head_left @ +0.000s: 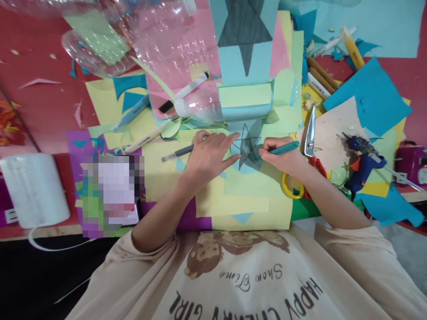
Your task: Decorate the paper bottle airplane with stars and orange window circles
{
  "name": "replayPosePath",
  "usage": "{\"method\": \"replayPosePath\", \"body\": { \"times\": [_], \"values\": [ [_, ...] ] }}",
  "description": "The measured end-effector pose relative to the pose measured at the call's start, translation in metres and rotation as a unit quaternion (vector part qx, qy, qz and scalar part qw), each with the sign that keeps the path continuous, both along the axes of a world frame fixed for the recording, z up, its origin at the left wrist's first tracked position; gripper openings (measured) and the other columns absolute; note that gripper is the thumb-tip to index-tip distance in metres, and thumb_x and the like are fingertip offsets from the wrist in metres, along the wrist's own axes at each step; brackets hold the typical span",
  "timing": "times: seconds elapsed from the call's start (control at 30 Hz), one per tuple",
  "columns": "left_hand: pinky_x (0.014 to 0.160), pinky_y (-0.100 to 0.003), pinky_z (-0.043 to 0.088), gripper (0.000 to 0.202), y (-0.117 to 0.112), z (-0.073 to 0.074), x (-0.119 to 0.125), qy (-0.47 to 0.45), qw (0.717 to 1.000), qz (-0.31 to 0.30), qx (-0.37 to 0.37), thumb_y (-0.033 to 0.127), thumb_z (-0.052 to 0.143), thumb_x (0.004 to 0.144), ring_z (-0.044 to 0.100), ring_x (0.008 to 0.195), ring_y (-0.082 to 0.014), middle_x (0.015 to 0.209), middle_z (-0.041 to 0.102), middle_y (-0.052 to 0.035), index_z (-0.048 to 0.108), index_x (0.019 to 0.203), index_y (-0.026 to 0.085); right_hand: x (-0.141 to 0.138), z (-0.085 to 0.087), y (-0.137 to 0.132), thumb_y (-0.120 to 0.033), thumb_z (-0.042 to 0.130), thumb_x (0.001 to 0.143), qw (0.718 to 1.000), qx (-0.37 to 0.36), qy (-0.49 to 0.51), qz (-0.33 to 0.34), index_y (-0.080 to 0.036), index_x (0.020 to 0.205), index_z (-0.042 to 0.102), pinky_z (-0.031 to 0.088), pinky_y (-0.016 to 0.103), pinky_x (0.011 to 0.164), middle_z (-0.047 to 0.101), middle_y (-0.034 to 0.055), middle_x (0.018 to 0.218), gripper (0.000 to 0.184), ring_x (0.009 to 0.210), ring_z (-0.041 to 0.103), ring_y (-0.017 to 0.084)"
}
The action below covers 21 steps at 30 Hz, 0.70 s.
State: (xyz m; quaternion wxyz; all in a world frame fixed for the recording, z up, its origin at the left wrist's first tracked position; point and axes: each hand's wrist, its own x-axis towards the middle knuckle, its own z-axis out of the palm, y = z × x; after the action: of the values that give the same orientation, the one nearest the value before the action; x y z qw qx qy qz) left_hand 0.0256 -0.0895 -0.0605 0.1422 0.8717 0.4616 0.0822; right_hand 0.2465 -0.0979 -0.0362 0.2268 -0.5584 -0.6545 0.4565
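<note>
My right hand [282, 156] is closed round a teal marker [285, 148], its tip on a pencil-shaded star [246, 147] drawn on light blue paper. My left hand [208, 153] lies flat with fingers stretched out, pressing the paper down just left of the star. A grey pen [176, 153] lies under the left hand's far side. Yellow sheets [253, 209] lie beneath both hands.
Scissors [308, 146] with red and yellow handles lie right of my right hand. A blue glue gun [362, 158] sits further right. Cut clear plastic bottles [167, 40] and a larger shaded star on blue paper [245, 35] stand behind. A white roll [35, 189] sits at the left.
</note>
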Motion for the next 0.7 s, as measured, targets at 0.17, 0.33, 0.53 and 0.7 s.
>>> {"method": "replayPosePath", "body": {
  "times": [0.17,0.33,0.53,0.7],
  "values": [
    [0.091,-0.041,0.034,0.046,0.0,0.0019,0.0009,0.003,1.0,0.006,-0.006,0.049,0.05,0.092,0.063,0.085,-0.0237,0.084,0.066,-0.0046,0.056,0.127,0.02,-0.0005,-0.0002,0.0003,-0.024,0.054,0.08,1.0,0.016,0.018,-0.006,-0.02,0.057,0.038,0.025,0.025,0.049,0.038,-0.0057,0.052,0.029,0.051,0.032,0.007],
    [0.091,-0.041,0.034,0.046,0.0003,0.0025,0.0004,-0.005,1.0,0.003,-0.019,0.049,0.049,0.093,0.063,0.086,-0.0246,0.085,0.066,-0.0052,0.055,0.127,0.019,-0.0006,0.0001,0.0,-0.023,0.053,0.079,1.0,0.013,0.015,-0.012,-0.02,0.056,0.036,0.025,0.025,0.05,0.035,-0.0061,0.052,0.028,0.051,0.03,0.007],
    [0.092,-0.041,0.033,0.044,0.0003,0.0006,-0.0001,-0.001,1.0,0.005,0.002,0.046,0.053,0.092,0.063,0.086,-0.024,0.088,0.068,-0.0052,0.055,0.126,0.02,0.0,-0.0008,-0.0002,-0.021,0.052,0.076,1.0,-0.017,0.023,0.003,-0.02,0.055,0.032,0.022,0.025,0.049,0.03,-0.0069,0.05,0.029,0.052,0.026,0.007],
    [0.092,-0.041,0.034,0.044,0.0,0.0021,-0.0007,-0.003,1.0,-0.004,0.009,0.043,0.055,0.091,0.064,0.088,-0.0246,0.089,0.069,-0.006,0.055,0.127,0.018,0.002,-0.0033,0.0008,-0.026,0.054,0.078,0.999,-0.022,0.044,-0.006,-0.019,0.056,0.042,0.029,0.024,0.052,0.042,-0.0057,0.051,0.026,0.052,0.036,0.008]
  ]
}}
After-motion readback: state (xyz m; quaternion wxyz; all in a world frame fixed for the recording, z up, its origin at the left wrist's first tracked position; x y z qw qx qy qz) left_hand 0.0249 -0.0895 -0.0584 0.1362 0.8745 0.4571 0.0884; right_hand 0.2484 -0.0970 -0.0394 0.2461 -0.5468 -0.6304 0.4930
